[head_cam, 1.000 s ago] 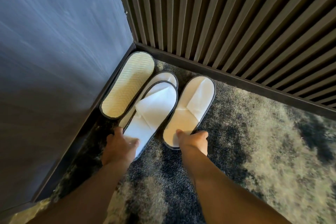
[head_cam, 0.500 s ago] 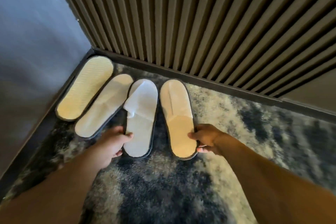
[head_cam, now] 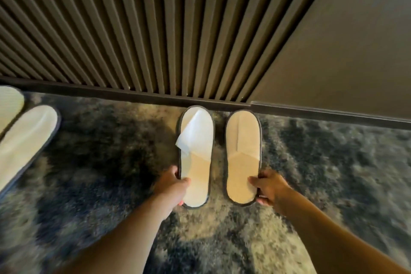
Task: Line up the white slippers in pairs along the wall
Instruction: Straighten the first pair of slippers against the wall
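Observation:
Two white slippers with dark edging lie side by side on the carpet, toes against the baseboard (head_cam: 133,93). My left hand (head_cam: 172,186) grips the heel of the left slipper (head_cam: 196,140), whose white upper is partly lifted on one side. My right hand (head_cam: 268,188) grips the heel of the right slipper (head_cam: 242,147), thumb on its insole. Two more white slippers lie at the far left: one (head_cam: 24,140) angled on the carpet, another (head_cam: 9,104) cut by the frame edge.
A slatted dark wall (head_cam: 133,29) runs along the back, with a flat brown panel (head_cam: 333,40) to its right. The floor is mottled dark and beige carpet (head_cam: 322,173), open between the two groups of slippers and to the right.
Both hands have carried two slippers to the right, away from the corner, and set them parallel with toes at the baseboard. The other two slippers stay at the left.

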